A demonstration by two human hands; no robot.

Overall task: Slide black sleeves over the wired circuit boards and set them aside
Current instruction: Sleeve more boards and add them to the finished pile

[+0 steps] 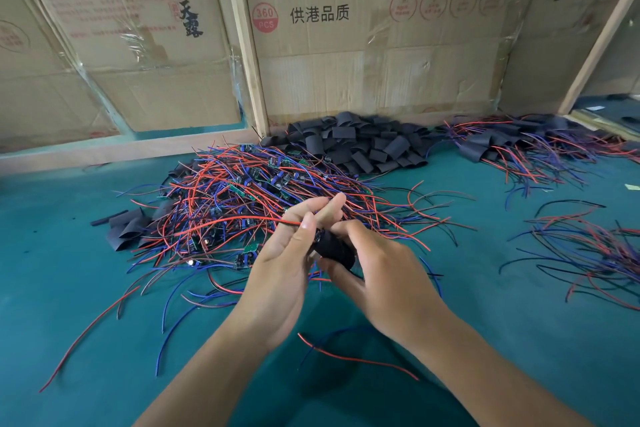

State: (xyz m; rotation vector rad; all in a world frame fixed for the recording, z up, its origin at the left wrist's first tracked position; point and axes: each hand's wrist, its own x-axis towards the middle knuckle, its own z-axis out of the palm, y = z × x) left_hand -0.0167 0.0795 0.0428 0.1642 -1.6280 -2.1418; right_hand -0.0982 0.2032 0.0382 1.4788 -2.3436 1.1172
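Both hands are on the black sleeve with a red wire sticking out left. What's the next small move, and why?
Probably keep drawing the black sleeve along over the board. The right hand grips the sleeve, the left hand pinches the red wire at its mouth, and a bit of the board seems to show there. Only then set it with the sleeved pile at the right.

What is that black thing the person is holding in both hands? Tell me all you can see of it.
The black sleeve is a short matte tube, soft-looking like rubber or fabric. It is held above the green table, tilted, between the left hand and the right hand, whose fingers curl around it. Red and blue wires emerge near it; whatever is inside is hidden.
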